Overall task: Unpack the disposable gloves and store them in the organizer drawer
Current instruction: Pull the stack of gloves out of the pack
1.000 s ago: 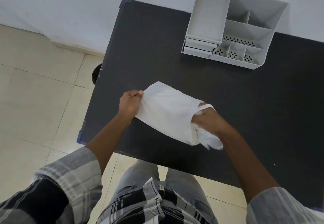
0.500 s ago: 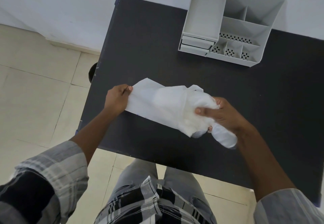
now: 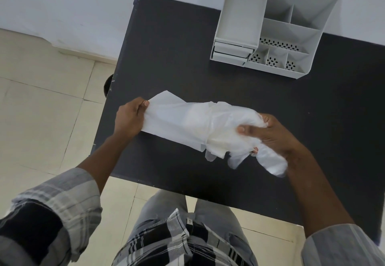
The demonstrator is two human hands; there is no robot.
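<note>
Left hand [image 3: 129, 119] is seen closed on one end of a white packet [image 3: 166, 119], pinched between thumb and fingers above the dark tabletop [image 3: 187, 57]. Right hand [image 3: 270, 134] is clenched around a crumpled bunch of translucent disposable gloves [image 3: 227, 128], partly drawn out of the packet's other end, with glove fingers left dangling below. A grey organizer [image 3: 270, 28] is set at the tabletop's far edge, well apart, its two small drawers [image 3: 231, 52] shut.

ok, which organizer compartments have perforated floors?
The organizer's front compartments: three small ones and the long strip behind them. The tall tray and rear bins look solid.
</note>
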